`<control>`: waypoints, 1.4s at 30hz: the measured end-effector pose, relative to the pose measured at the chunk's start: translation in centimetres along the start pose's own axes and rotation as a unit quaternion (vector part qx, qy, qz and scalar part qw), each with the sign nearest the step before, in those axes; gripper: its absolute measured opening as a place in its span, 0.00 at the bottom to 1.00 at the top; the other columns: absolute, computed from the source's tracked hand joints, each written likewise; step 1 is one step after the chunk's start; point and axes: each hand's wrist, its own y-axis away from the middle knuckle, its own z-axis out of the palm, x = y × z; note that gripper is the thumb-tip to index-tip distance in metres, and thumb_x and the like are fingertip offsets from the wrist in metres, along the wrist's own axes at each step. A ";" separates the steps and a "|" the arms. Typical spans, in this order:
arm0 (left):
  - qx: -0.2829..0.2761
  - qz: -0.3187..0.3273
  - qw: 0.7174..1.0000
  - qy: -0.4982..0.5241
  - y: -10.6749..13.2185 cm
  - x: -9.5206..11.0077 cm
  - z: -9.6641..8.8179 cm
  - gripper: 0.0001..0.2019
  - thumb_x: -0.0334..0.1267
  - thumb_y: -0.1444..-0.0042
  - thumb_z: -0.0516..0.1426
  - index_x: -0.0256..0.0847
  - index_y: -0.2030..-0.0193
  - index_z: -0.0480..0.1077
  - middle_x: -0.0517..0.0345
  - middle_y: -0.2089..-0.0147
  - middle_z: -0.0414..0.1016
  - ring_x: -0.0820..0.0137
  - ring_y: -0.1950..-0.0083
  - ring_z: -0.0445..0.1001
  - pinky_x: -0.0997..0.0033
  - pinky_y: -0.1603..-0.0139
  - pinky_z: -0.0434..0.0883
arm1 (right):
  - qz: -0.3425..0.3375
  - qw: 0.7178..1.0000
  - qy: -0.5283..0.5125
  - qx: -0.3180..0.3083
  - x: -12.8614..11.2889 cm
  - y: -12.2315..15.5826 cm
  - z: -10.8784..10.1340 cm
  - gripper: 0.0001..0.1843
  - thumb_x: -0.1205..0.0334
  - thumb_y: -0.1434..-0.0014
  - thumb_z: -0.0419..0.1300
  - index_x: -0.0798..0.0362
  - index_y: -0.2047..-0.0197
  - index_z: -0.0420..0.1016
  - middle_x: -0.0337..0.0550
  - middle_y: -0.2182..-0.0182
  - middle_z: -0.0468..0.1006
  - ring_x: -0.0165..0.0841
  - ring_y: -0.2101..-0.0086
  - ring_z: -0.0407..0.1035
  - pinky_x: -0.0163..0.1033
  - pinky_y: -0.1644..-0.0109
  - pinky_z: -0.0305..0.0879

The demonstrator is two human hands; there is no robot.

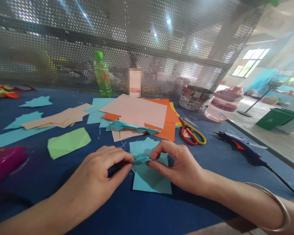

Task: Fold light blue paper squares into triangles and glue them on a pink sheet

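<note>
My left hand point(100, 173) and my right hand point(176, 164) meet over the blue table point(112, 212). Both pinch the two ends of a small folded light-blue paper piece point(140, 160), fingers closed on it. Under the piece lie flat light-blue paper sheets point(150, 181). A folded light-blue shape point(127, 126) rests further back on a pile of pink and orange sheets point(142, 112). My right wrist wears a thin bangle point(281, 205).
A green folded paper point(68, 142) lies to the left, with tan point(61, 118) and blue cut-offs beyond. Scissors with red and yellow handles point(192, 133), a glue gun point(240, 148) with its cord, a green bottle point(102, 73), a round tin point(197, 97) and a pink container point(224, 104) stand behind. A mesh screen backs the table.
</note>
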 end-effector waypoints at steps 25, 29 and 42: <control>-0.077 -0.032 0.996 0.016 -0.3 0.6 -0.8 0.11 0.42 0.33 0.55 0.46 0.68 0.71 0.62 0.68 0.76 0.67 0.65 0.73 0.67 0.62 0.70 | 0.021 1.000 -0.008 -0.004 -0.3 0.1 0.0 0.07 0.65 0.40 0.68 0.52 0.67 0.74 0.34 0.70 0.80 0.26 0.69 0.73 0.33 0.60 0.67; -0.080 -0.037 0.996 0.020 -0.1 0.4 -1.0 0.12 0.45 0.33 0.55 0.47 0.67 0.72 0.62 0.68 0.77 0.67 0.65 0.74 0.69 0.64 0.71 | 0.045 0.999 -0.019 -0.008 -0.4 0.1 0.0 0.06 0.65 0.40 0.68 0.52 0.67 0.75 0.34 0.71 0.80 0.26 0.69 0.72 0.32 0.61 0.67; -0.093 -0.069 0.988 0.103 -0.2 1.2 -0.8 0.09 0.49 0.34 0.59 0.50 0.61 0.77 0.64 0.65 0.80 0.70 0.64 0.79 0.76 0.63 0.75 | -0.006 0.999 -0.015 -0.040 -0.7 0.3 0.3 0.06 0.66 0.42 0.70 0.51 0.66 0.76 0.34 0.69 0.82 0.28 0.67 0.74 0.36 0.54 0.69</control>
